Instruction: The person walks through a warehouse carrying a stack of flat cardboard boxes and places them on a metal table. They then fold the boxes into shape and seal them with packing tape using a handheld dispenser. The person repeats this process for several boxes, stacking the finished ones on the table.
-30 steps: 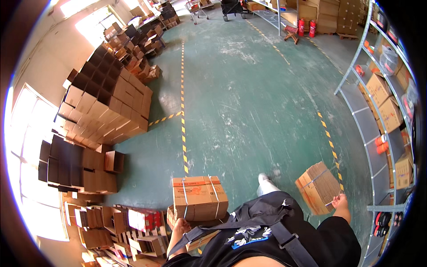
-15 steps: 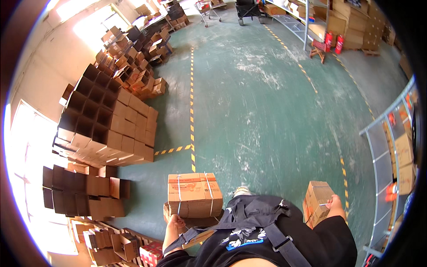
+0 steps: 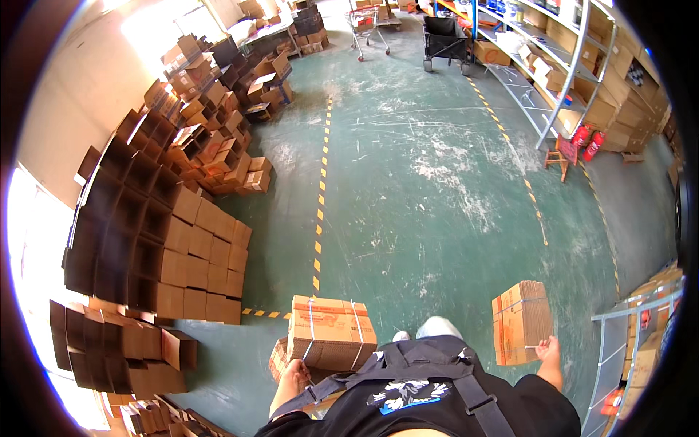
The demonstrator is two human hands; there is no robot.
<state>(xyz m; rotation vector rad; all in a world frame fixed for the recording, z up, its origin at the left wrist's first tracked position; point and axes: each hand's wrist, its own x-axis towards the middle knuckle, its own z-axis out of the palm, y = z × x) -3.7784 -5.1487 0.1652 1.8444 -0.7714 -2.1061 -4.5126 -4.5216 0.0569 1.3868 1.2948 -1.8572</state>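
Note:
My left hand (image 3: pixel 294 376) is closed at the near edge of a strapped bundle of flattened cardboard boxes (image 3: pixel 333 331), apparently gripping its white strap. Beneath and left of that bundle, part of a second cardboard bundle (image 3: pixel 278 357) shows; how it is held is hidden. On my right side, my right hand (image 3: pixel 549 349) is closed on the white strap of another bundle of flattened boxes (image 3: pixel 521 324), which hangs upright above the floor. Dark straps cross the front of my black shirt, and my shoe tips show between the bundles.
Stacked open cartons (image 3: pixel 186 258) stand along the left wall, with piled boxes (image 3: pixel 211 131) beyond. Yellow-black floor tape (image 3: pixel 320 204) runs ahead. Far off are a shopping cart (image 3: pixel 366 29), a black wagon (image 3: pixel 445 42), metal shelving (image 3: pixel 557 102), a wooden stool (image 3: pixel 561 156) and red fire extinguishers (image 3: pixel 587 140).
I have moved forward along the green floor; the cartons and far shelving look nearer. The right bundle has swung forward and shows its edges more. Both hands keep their hold.

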